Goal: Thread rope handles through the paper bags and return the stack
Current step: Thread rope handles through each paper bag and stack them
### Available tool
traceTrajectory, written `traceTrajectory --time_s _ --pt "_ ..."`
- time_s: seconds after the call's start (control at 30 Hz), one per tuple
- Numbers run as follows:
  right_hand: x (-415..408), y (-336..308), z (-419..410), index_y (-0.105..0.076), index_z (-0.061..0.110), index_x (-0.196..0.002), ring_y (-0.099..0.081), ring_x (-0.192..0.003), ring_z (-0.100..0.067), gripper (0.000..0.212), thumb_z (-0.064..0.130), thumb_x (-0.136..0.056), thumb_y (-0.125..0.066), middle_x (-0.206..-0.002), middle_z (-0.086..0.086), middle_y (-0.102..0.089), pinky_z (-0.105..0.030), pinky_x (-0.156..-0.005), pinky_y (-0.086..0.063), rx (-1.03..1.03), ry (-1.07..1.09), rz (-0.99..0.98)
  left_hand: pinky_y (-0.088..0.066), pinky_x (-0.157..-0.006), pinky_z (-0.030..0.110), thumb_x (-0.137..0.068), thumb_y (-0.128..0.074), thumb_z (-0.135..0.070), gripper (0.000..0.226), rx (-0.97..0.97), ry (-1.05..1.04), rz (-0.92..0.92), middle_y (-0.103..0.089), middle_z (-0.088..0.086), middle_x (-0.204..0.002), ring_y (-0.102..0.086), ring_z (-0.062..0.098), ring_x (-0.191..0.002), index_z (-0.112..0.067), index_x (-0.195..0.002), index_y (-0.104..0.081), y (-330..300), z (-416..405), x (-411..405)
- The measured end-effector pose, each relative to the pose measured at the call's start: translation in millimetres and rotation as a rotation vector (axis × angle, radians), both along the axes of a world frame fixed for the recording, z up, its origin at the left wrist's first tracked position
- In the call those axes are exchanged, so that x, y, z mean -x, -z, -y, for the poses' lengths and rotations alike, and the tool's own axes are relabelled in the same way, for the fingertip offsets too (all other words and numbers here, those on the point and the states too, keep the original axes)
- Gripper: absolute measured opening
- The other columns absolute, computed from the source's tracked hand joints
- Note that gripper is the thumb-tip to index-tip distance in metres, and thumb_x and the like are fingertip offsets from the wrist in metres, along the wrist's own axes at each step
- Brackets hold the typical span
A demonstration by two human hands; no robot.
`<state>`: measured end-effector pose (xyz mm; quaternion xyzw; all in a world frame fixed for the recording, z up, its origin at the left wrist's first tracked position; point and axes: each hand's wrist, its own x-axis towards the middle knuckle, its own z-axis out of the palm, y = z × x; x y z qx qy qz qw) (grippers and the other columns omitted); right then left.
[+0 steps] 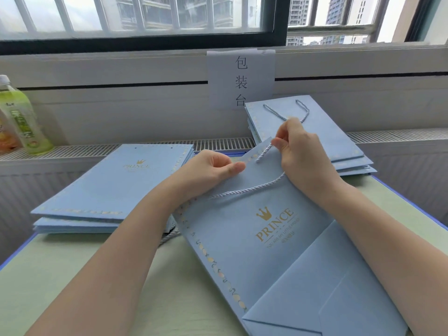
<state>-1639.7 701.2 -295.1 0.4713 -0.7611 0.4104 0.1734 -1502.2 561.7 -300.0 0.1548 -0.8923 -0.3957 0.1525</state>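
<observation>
in the head view a flat light-blue paper bag (pixel 261 241) lies slanted on the pale green table (pixel 72 275) near the middle, its top edge gripped between the thumb and curled fingers of the left hand (pixel 213 169), while the right hand (pixel 299 147) pinches a pale twisted rope handle (pixel 264 151) at that same top edge. a stack of unthreaded bags (pixel 116 187) sits to the left, a stack of bags with handles (pixel 303 132) lies far right, and a green drink bottle (pixel 21 117) stands at the far left.

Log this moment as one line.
left hand: holds bag top | right hand: pinches rope | step: threading
</observation>
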Motion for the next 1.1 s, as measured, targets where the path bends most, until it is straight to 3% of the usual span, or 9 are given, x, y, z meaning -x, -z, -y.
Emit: traceTrajectory --time_s 0.17,0.3,0.4,0.53,0.63,0.77,0.9,1.0,1.1 --pt "10 -2 -2 -0.052 0.008 -0.093 -0.055 -0.080 -0.022 0.006 0.014 -0.095 -0.052 -0.084 -0.005 -0.061 -0.027 -0.070 -0.039 0.071 0.020 0.118 -0.036 -0.056 0.016 -0.091 -0.056 -0.039 0.029 0.065 0.023 0.016 -0.056 -0.012 -0.061 -0.045 0.005 -0.054 -0.015 -0.075 -0.060 0 8 -5" --pt "21 -17 -10 -0.057 0.013 -0.092 -0.056 -0.074 -0.011 0.022 0.032 -0.097 -0.048 -0.088 -0.001 -0.061 -0.021 -0.064 -0.043 -0.018 -0.081 0.533 -0.039 -0.063 0.023 -0.094 -0.056 -0.017 0.016 0.119 -0.026 -0.105 -0.066 0.004 -0.073 -0.048 0.013 -0.060 -0.022 -0.079 -0.057 -5 13 -5" --pt "32 -25 -29 -0.062 0.019 -0.096 -0.055 -0.080 -0.013 0.034 0.049 -0.092 -0.049 -0.094 0.001 -0.060 -0.027 -0.071 -0.045 -0.292 -0.046 0.606 -0.038 -0.059 0.017 -0.095 -0.052 -0.009 0.022 0.178 -0.162 -0.233 -0.060 -0.002 -0.072 -0.048 0.013 -0.061 -0.024 -0.079 -0.051 -1 16 0" --pt "39 -27 -48 -0.067 0.011 -0.102 -0.069 -0.090 -0.027 0.041 0.048 -0.087 -0.057 -0.100 -0.008 -0.071 -0.045 -0.083 -0.055 -0.510 -0.235 0.816 -0.042 -0.067 0.034 -0.096 -0.048 -0.012 0.009 0.289 -0.427 -0.443 -0.055 -0.010 -0.074 -0.053 0.020 -0.070 -0.019 -0.099 -0.051 8 22 2" --pt "40 -27 -47 -0.069 0.009 -0.092 -0.069 -0.071 -0.022 0.024 0.030 -0.092 -0.057 -0.087 -0.008 -0.072 -0.031 -0.062 -0.056 -0.372 -0.370 0.869 -0.041 -0.078 0.038 -0.094 -0.054 -0.021 0.017 0.418 -0.501 -0.417 -0.061 -0.005 -0.087 -0.054 0.025 -0.089 -0.013 -0.110 -0.055 14 22 2" --pt "44 -25 -41 -0.068 0.011 -0.088 -0.066 -0.062 -0.018 0.017 0.024 -0.092 -0.058 -0.079 -0.007 -0.070 -0.028 -0.057 -0.054 -0.090 -0.305 0.886 -0.032 -0.090 0.039 -0.090 -0.060 -0.032 0.041 0.612 -0.585 -0.337 -0.055 0.004 -0.122 -0.038 0.027 -0.119 -0.018 -0.128 -0.054 19 20 7" --pt "45 -26 -42 -0.065 0.007 -0.093 -0.066 -0.054 -0.015 0.015 0.018 -0.094 -0.055 -0.069 -0.004 -0.070 -0.023 -0.046 -0.051 0.111 -0.304 1.006 -0.037 -0.102 0.040 -0.092 -0.057 -0.031 0.051 0.110 -0.485 -0.410 -0.043 0.005 -0.134 -0.041 0.025 -0.121 -0.027 -0.140 -0.038 13 14 11" --pt "47 -29 -41 -0.067 0.008 -0.098 -0.068 -0.062 -0.018 0.020 0.023 -0.092 -0.057 -0.079 -0.006 -0.072 -0.025 -0.054 -0.052 0.122 -0.271 0.995 -0.053 -0.079 0.034 -0.096 -0.052 -0.029 0.043 -0.459 -0.333 -0.458 -0.052 0.003 -0.131 -0.060 0.023 -0.106 -0.028 -0.136 -0.038 5 14 9" --pt "47 -31 -38 -0.070 0.011 -0.099 -0.066 -0.068 -0.023 0.030 0.036 -0.087 -0.060 -0.087 -0.008 -0.070 -0.032 -0.064 -0.050 0.107 -0.176 1.054 -0.057 -0.068 0.034 -0.093 -0.057 -0.031 0.042 -0.738 -0.303 -0.460 -0.059 0.000 -0.121 -0.066 0.020 -0.095 -0.024 -0.132 -0.041 -1 20 6"
